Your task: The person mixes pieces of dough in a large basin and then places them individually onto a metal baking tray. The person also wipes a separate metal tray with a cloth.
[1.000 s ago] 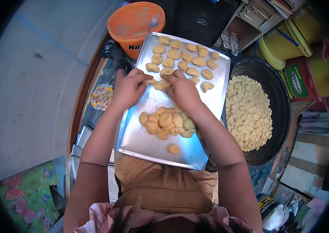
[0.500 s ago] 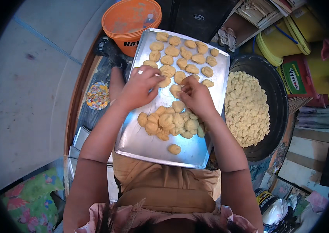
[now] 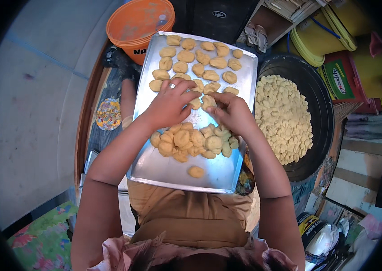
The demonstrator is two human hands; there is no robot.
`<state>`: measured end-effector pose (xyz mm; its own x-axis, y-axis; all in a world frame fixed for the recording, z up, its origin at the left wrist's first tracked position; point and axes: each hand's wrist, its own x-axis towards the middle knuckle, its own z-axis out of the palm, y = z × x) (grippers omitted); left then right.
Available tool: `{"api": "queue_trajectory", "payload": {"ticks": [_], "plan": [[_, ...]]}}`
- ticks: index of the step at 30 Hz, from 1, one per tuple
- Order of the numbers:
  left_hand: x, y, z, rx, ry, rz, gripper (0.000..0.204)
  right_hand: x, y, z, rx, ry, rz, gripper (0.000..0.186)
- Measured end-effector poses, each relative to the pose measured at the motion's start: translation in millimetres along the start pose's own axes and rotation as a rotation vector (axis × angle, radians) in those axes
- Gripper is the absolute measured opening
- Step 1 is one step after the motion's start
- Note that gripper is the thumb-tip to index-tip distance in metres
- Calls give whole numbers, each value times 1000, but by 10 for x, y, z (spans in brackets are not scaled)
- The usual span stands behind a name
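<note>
A silver metal baking tray lies across my lap, with rounded tan dough pieces set out in rows on its far half. My left hand, wearing a ring, curls over the left and middle rows, its thumb and fingertips closing round a dough piece. Between the thumb and fingers of my right hand is another dough piece, resting low on the tray. Nearer me sits a heap of dough pieces, some under bluish light. One single dough piece lies apart near the front edge.
At the right stands a wide black basin filled with many small pale dough pieces. An orange bucket is beyond the tray's far left corner. Yellow containers and a shelf with shoes are at the far right.
The tray and surroundings sit slightly further left in view. My left hand has come closer to the middle rows, and my right hand still handles a dough piece beside it.
</note>
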<state>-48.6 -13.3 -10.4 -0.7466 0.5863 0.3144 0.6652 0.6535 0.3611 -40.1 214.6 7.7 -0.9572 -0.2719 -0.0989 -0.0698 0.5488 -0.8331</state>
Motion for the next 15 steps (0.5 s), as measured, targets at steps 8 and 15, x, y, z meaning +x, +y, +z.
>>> {"api": "queue_trajectory", "payload": {"ticks": [8,15], "plan": [[226,68,191,42,-41,219,26,-261,177,-160,-100,124,101,22],[307,154,224,54,7,160,23,-173,196,-94,-392,309,-366,18]]}}
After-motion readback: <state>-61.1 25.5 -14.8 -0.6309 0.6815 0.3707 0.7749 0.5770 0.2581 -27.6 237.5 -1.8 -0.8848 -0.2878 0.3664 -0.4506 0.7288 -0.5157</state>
